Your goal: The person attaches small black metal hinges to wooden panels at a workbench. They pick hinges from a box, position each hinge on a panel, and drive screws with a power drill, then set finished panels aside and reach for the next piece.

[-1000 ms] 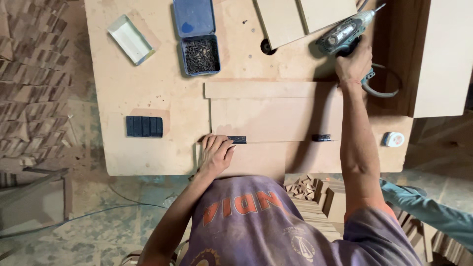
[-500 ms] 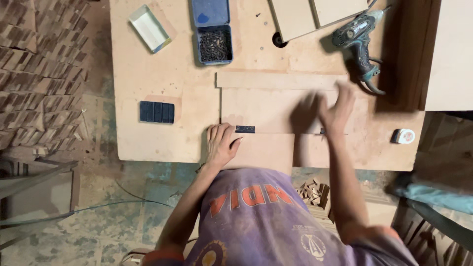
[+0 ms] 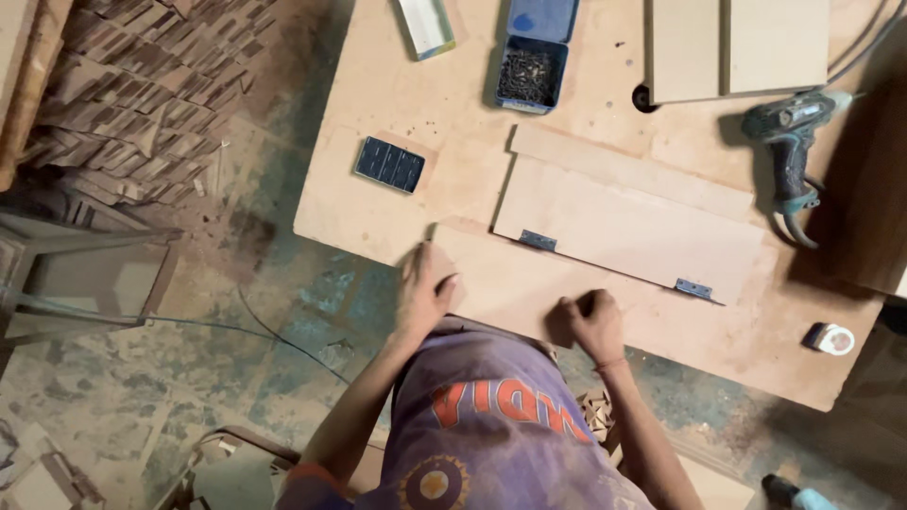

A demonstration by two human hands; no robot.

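While your left hand (image 3: 425, 288) and right hand (image 3: 590, 324) curl closed on the near edge of the lower panel (image 3: 529, 288) on the workbench (image 3: 378, 217), both hinges (image 3: 537, 241) look fixed, the drill (image 3: 789, 156) lying aside.

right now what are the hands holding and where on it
Both hands grip the near wooden board on the workbench: left hand at its left end corner, right hand on its near edge. The drill lies unheld.
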